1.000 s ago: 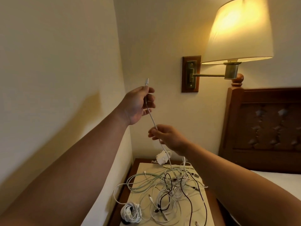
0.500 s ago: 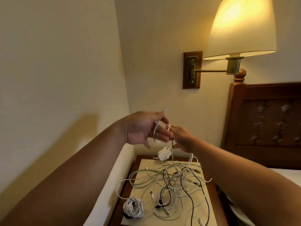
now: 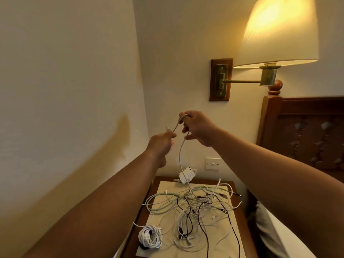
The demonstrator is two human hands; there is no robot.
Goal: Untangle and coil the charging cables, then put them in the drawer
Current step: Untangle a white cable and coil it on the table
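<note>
I hold one white charging cable (image 3: pixel 180 155) up in the air over the nightstand. My left hand (image 3: pixel 162 142) grips it near its plug end, and the plug sticks up past my fingers. My right hand (image 3: pixel 197 127) is a little higher and to the right, with the cable looped over its index finger. From there the cable hangs down into a tangle of white, pale green and black cables (image 3: pixel 197 207) on the nightstand. A coiled white cable (image 3: pixel 149 237) lies at the front left of the cloth. No drawer is visible.
The wooden nightstand (image 3: pixel 236 185) carries a cream cloth (image 3: pixel 167 187) under the cables. A white charger block (image 3: pixel 186 175) sits at its back. A wall stands close on the left. A lit wall lamp (image 3: pixel 275 34), a wall switch (image 3: pixel 213 163) and a wooden headboard (image 3: pixel 301 131) are on the right.
My right hand has risen and drawn a loop of the cable over its index finger. My left hand has closed on the plug end and dropped slightly lower and left.
</note>
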